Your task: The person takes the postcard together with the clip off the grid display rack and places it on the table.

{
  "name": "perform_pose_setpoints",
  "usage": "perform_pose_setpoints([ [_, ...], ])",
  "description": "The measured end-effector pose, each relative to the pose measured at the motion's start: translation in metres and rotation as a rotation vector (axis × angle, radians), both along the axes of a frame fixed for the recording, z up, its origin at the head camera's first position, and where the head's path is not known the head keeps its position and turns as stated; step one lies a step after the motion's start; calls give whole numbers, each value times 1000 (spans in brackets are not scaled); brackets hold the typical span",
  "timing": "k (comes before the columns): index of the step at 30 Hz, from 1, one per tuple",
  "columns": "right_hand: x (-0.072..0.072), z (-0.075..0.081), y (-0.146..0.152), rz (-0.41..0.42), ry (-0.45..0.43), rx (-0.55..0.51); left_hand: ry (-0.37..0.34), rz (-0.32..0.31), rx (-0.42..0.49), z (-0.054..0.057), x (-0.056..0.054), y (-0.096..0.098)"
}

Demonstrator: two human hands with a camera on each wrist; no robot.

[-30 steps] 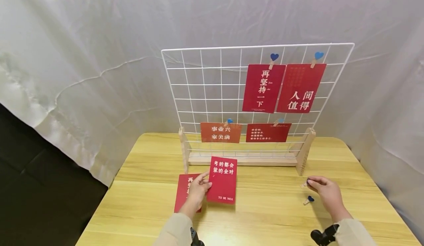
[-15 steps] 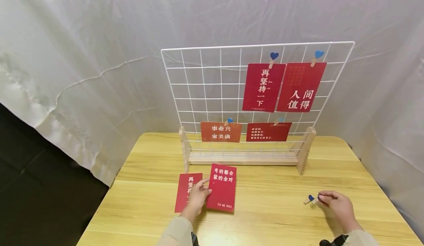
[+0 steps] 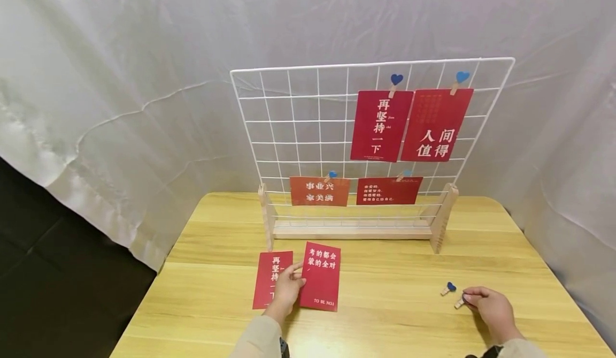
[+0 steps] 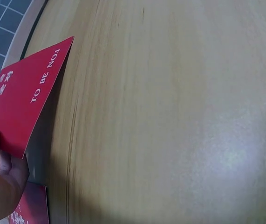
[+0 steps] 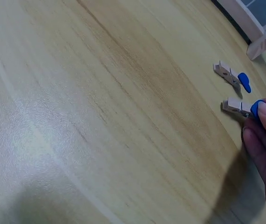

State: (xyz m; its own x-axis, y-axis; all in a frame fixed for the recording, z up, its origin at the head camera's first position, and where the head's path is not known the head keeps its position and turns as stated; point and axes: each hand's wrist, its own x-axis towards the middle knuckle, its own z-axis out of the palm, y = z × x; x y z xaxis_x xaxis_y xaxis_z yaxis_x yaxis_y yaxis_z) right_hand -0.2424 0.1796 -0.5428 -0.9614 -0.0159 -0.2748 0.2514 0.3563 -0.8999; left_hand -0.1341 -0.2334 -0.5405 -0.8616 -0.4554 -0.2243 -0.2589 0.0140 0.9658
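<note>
My left hand (image 3: pixel 287 289) pinches the left edge of a red card (image 3: pixel 321 277) printed with white characters and "TO BE NO.1". In the left wrist view the card (image 4: pixel 28 100) is tilted, its far corner raised over the tabletop. Under that hand lies a second red card (image 3: pixel 269 280), partly covered. At the right, my right hand (image 3: pixel 493 310) pinches a small wooden clothespin (image 5: pixel 237 106) by its dark blue heart, close over the table. Another clothespin (image 5: pixel 228 74) with a blue heart lies just beyond it on the wood.
A white wire grid rack (image 3: pixel 298 128) on a wooden base (image 3: pixel 351 233) stands at the back of the table (image 3: pixel 385 294). Several cards hang there from heart clothespins, including an orange card (image 3: pixel 319 191) and a tall red card (image 3: pixel 436 125). A pale curtain (image 3: pixel 120 80) surrounds the table.
My left hand has lowered the red card toward the table and nearer me. My right hand has drawn the pinched clothespin right and nearer me, past the one lying there.
</note>
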Motion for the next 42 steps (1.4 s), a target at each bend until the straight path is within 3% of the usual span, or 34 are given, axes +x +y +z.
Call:
perform_pose_setpoints([
  [10, -2, 3, -5, 84, 160, 353, -24, 22, -104, -4, -7, 4],
  [14, -3, 4, -6, 117, 195, 431, -34, 13, -133, -5, -7, 5],
  [30, -1, 6, -4, 96, 143, 386, -130, 8, -261, -3, -8, 6],
  [37, -2, 13, -7, 66, 102, 346, -148, 20, -300, 2, -8, 6],
  [42, -4, 19, -12, 65, 148, 346, -137, 12, -336, 6, -7, 2],
])
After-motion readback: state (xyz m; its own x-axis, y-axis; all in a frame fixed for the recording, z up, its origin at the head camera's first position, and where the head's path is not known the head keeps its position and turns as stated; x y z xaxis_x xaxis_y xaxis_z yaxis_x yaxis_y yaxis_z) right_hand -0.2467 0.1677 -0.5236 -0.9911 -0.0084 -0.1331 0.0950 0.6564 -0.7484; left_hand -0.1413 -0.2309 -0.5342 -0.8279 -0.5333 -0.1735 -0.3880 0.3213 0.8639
